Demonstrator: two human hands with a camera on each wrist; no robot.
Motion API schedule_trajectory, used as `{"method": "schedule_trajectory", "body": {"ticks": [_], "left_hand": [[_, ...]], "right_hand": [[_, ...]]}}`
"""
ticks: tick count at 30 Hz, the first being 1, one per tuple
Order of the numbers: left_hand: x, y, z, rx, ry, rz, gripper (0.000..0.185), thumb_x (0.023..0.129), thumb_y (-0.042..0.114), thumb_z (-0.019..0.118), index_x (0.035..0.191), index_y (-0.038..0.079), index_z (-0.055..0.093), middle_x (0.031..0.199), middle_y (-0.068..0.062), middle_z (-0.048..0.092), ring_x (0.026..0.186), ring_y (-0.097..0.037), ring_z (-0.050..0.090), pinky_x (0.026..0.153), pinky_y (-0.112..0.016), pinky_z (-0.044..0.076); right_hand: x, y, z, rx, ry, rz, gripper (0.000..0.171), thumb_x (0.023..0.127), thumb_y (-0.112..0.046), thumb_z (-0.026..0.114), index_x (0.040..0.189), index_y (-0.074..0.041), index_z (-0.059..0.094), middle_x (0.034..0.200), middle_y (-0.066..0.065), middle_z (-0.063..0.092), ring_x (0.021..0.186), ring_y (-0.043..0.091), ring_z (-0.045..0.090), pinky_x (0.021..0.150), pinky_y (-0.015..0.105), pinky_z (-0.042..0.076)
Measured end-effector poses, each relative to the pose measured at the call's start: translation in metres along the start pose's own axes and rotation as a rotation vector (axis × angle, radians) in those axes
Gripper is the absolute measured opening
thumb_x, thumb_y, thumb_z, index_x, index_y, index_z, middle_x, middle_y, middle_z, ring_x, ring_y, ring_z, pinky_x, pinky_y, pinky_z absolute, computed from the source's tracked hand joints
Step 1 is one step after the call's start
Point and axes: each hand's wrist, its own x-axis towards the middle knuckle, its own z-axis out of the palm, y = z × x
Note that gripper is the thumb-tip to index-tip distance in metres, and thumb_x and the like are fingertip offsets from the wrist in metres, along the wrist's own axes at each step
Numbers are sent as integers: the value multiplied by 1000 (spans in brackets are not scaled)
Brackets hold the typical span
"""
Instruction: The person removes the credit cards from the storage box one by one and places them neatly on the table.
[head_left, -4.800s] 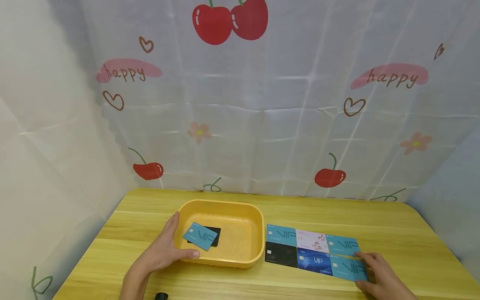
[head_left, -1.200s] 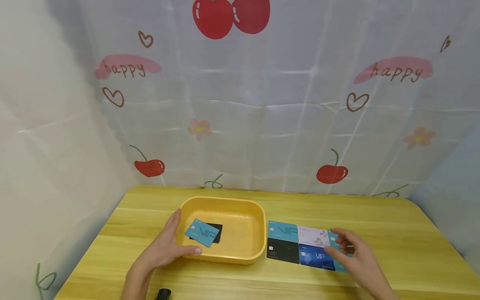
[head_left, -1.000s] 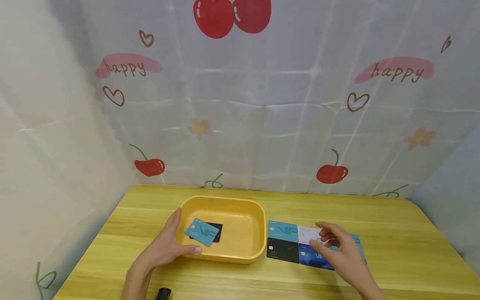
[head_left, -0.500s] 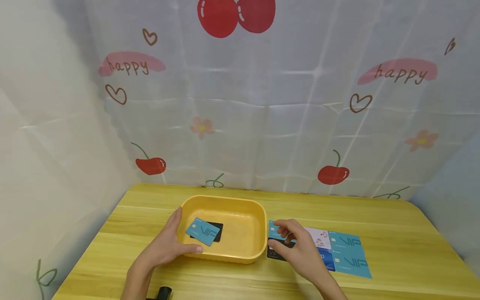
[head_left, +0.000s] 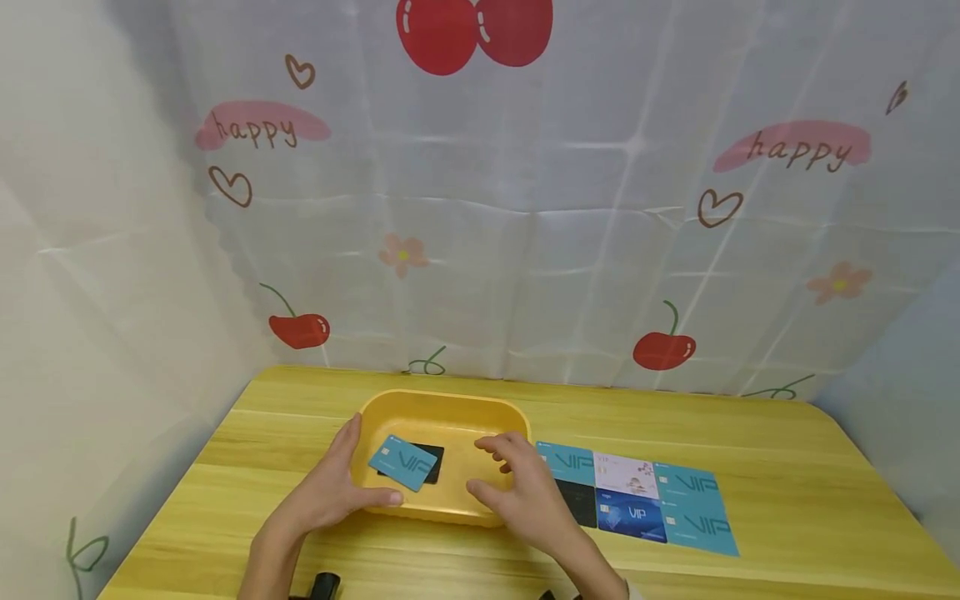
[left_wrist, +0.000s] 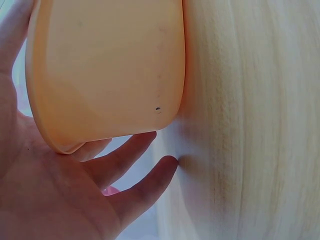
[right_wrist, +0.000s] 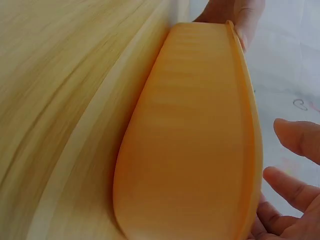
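Note:
My left hand (head_left: 330,492) holds the left end of a yellow plastic bin (head_left: 450,398), thumb at its front rim and fingers along its side. The left wrist view shows these fingers (left_wrist: 125,157) round the bin's corner. In the bin, a teal VIP card (head_left: 403,463) overlaps a black card (head_left: 434,468). Over the bin's right end hovers my right hand (head_left: 528,496), thumb and fingers apart, nothing between them. Right of the bin lies a block of cards in two rows: teal (head_left: 570,461), pink-white (head_left: 624,472) and teal (head_left: 684,482) behind; black (head_left: 579,505), dark blue (head_left: 632,516) and teal (head_left: 697,529) in front.
The wood-grain table (head_left: 795,483) ends at a white curtain (head_left: 570,275) printed with cherries and hearts. A small black object (head_left: 325,586) shows at the bottom edge, near my left forearm.
My right hand has left the front right teal card and swept left across the card block to the bin. My left hand stays at the bin, and the cards lie as before.

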Motion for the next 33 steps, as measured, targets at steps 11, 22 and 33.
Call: {"method": "schedule_trajectory", "body": {"ticks": [11, 22, 33], "left_hand": [[-1, -2, 1, 3, -14, 19, 132, 72, 46, 86, 155, -5, -4, 161, -26, -2, 145, -46, 8, 112, -64, 14], [-1, -4, -1, -17, -24, 44, 129, 75, 43, 85, 154, -6, -5, 161, -26, -5, 145, -46, 5, 112, -64, 14], [0, -2, 0, -13, -28, 44, 130, 75, 47, 84, 154, -6, -5, 161, -27, -6, 145, -47, 2, 113, -64, 12]], "right_hand": [[31, -10, 34, -32, -140, 34, 49, 86, -20, 77, 127, 2, 63, 115, 13, 56, 104, 33, 53, 81, 41, 47], [60, -14, 70, -121, -199, 51, 48, 78, -20, 83, 118, 3, 68, 107, 12, 57, 93, 20, 46, 72, 27, 41], [74, -8, 90, -458, -281, 19, 52, 76, -32, 85, 114, -2, 67, 95, 4, 47, 87, 18, 37, 69, 24, 36]]}}
